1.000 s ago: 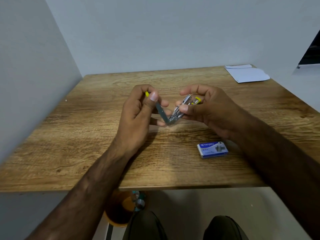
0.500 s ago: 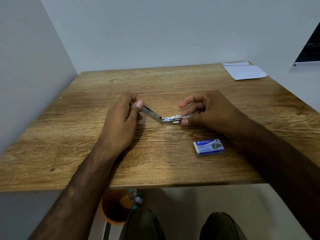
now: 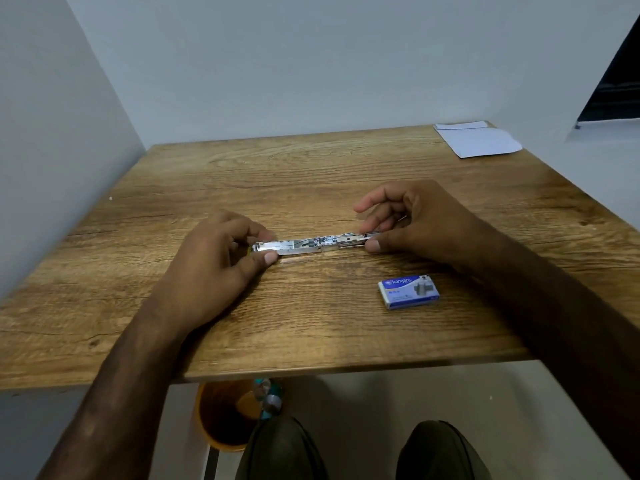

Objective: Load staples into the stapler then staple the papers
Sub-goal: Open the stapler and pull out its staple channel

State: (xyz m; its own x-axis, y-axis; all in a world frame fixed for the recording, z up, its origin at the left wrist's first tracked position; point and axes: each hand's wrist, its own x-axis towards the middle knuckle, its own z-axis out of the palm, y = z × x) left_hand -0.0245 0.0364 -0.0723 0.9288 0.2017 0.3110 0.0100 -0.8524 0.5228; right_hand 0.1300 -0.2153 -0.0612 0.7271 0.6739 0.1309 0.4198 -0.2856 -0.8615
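Note:
A small metal stapler (image 3: 311, 244) lies fully opened out flat on the wooden table (image 3: 311, 174), its shiny inside facing up. My left hand (image 3: 221, 261) pinches its left end between thumb and fingers. My right hand (image 3: 412, 223) pinches its right end, with the other fingers raised. A closed blue staple box (image 3: 408, 292) rests on the table in front of my right hand. White papers (image 3: 476, 140) lie at the table's far right corner.
Grey walls stand close along the left and back edges of the table. Below the front edge are an orange bucket (image 3: 221, 417) on the floor and my knees (image 3: 346, 448).
The stapler was held in the air, folded in a V. Both hands lowered it and spread it until it lies flat and straight on the table.

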